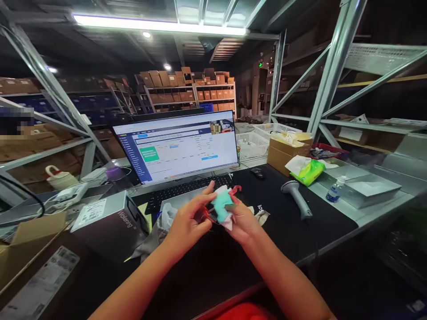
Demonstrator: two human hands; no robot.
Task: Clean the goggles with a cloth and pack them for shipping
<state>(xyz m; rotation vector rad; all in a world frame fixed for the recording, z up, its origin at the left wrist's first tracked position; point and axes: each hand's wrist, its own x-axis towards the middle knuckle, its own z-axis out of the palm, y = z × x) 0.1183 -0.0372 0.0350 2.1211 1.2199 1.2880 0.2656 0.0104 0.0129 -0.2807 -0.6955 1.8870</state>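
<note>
Both my hands meet over the black desk mat point(283, 222), in front of the keyboard point(187, 189). Between them is a small teal item point(222, 206) with red cord-like parts and a bit of white wrapping. My left hand point(187, 222) pinches its left side, fingers curled. My right hand point(242, 222) grips it from below and the right. A crumpled clear bag point(167, 215) lies just left of my left hand.
A monitor point(176, 146) stands behind the keyboard. A grey box point(106, 222) and cardboard sit at left. To the right lie a mouse point(257, 173), a barcode scanner point(296, 195), a green wipes pack point(308, 171), a small bottle point(334, 190) and cartons. Metal shelving surrounds the desk.
</note>
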